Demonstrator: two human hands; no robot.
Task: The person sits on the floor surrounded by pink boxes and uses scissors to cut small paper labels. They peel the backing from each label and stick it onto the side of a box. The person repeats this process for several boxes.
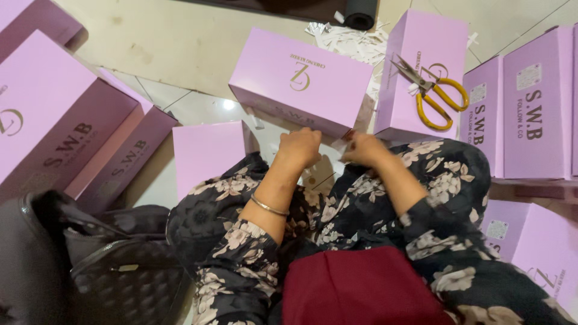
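Note:
My left hand (299, 148) and my right hand (363, 148) are close together in front of me, just below the near edge of a lilac box (301, 78) that lies tilted on the floor. Both hands have their fingers curled in. Something small and dark shows between them near the box's corner, but what they hold is hidden. My left wrist wears a thin bangle (268, 207). Dark floral sleeves cover my arms and knees.
Yellow-handled scissors (433, 93) lie on a lilac box (421, 72) at the right. More lilac boxes stand at the right (536, 102) and left (54, 114). A black quilted bag (90, 265) sits at lower left. Paper scraps (349, 39) lie beyond the boxes.

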